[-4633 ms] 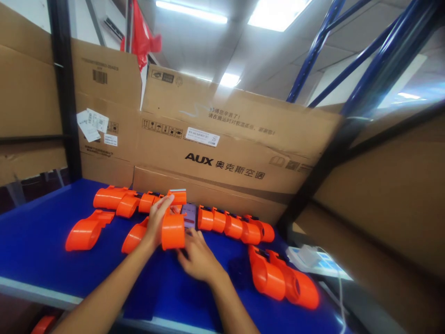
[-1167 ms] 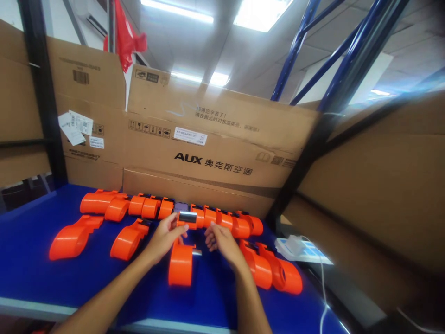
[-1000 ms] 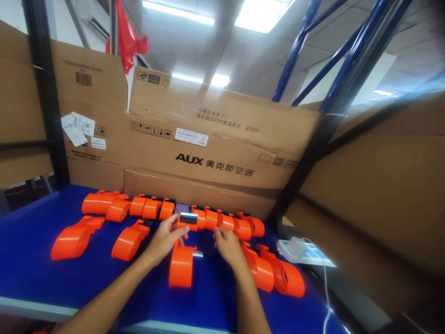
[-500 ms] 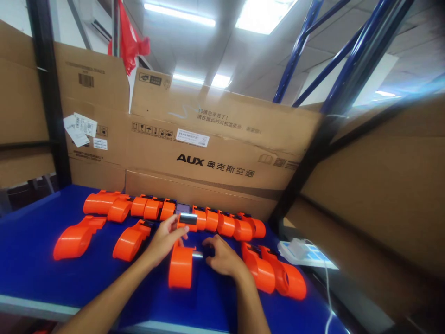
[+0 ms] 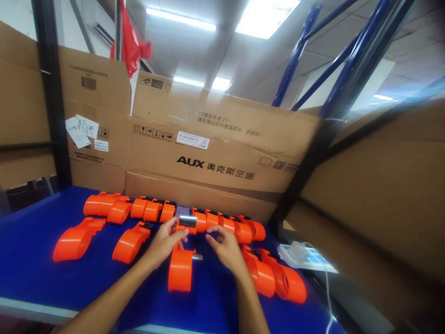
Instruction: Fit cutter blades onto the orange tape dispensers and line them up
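Note:
My left hand (image 5: pixel 166 241) is closed around the upper part of an orange plastic tape dispenser (image 5: pixel 180 271). A dark plate with a pale toothed edge (image 5: pixel 188 221) shows at its top, facing me. Its round body hangs below my fingers, and a short silvery piece (image 5: pixel 197 257) sticks out to the right. My right hand (image 5: pixel 224 246) hovers just right of it, fingers bent and apart, with nothing visible between them. Behind both hands stands a row of similar orange dispensers (image 5: pixel 226 224).
More orange dispensers lie at left (image 5: pixel 73 241) and at right (image 5: pixel 260 271) on the blue tabletop (image 5: pixel 146 297). A phone-like dark rectangle (image 5: pixel 182 211) stands in the back row. A cardboard sheet (image 5: pixel 222 190) walls the back. A power strip (image 5: pixel 309 257) with a white cable sits right.
My right hand has risen slightly, its fingers reaching higher beside the dispenser and drawing nearer together. My left hand keeps its hold in nearly the same place.

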The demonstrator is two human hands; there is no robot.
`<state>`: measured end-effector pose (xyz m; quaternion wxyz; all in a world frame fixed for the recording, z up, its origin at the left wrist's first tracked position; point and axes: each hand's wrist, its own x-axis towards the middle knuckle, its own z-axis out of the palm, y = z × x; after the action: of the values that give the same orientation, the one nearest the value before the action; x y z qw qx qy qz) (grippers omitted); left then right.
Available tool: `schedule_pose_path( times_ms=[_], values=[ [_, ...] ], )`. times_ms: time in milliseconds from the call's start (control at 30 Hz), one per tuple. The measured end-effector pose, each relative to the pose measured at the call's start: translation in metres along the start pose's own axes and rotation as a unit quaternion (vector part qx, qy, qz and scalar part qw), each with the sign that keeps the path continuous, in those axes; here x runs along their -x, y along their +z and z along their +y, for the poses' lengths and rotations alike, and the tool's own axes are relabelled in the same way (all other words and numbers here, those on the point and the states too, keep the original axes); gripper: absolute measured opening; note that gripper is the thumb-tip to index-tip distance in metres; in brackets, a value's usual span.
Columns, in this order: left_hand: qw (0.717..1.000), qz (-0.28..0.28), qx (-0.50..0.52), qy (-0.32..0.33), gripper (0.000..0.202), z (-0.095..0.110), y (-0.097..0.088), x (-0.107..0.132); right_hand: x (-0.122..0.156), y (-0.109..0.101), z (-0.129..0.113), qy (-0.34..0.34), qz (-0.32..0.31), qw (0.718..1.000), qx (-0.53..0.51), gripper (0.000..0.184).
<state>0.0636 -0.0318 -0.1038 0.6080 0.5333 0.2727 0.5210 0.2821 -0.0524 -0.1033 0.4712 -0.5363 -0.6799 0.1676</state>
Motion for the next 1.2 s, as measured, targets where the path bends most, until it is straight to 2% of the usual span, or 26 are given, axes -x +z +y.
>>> schedule_pose_path(
  times_ms=[67, 133, 267, 367, 633, 867, 1033, 1200],
  values=[
    [1.000, -0.003, 0.000, 0.004, 0.047, -0.001, 0.000, 0.000, -0.003, 0.004, -0.006, -0.009, 0.030, 0.996, -0.089, 0.034],
    [1.000, -0.006, -0.004, 0.011, 0.046, -0.002, 0.000, 0.000, -0.003, 0.009, -0.012, 0.005, 0.033, 0.988, -0.152, 0.043],
    [1.000, -0.003, -0.014, 0.017, 0.045, -0.004, 0.000, -0.001, 0.001, 0.020, -0.021, 0.047, 0.029, 0.961, -0.271, 0.042],
    [1.000, -0.004, -0.014, 0.015, 0.047, -0.004, 0.000, -0.002, 0.000, 0.025, -0.023, 0.049, 0.050, 0.950, -0.305, 0.039],
    [1.000, 0.016, -0.012, 0.017, 0.046, -0.004, 0.001, -0.003, 0.001, 0.032, -0.024, 0.037, 0.105, 0.954, -0.280, 0.037],
    [0.999, 0.027, -0.007, 0.031, 0.038, -0.008, -0.001, -0.006, 0.008, 0.044, -0.028, 0.006, 0.084, 0.969, -0.231, 0.031],
    [0.999, 0.028, -0.016, 0.040, 0.037, -0.007, 0.001, -0.004, 0.011, 0.045, -0.029, -0.053, 0.096, 0.988, -0.108, 0.017],
    [0.998, 0.031, -0.023, 0.044, 0.037, -0.007, 0.001, -0.003, 0.015, 0.043, -0.030, -0.101, 0.124, 0.987, 0.002, 0.011]
  ],
)
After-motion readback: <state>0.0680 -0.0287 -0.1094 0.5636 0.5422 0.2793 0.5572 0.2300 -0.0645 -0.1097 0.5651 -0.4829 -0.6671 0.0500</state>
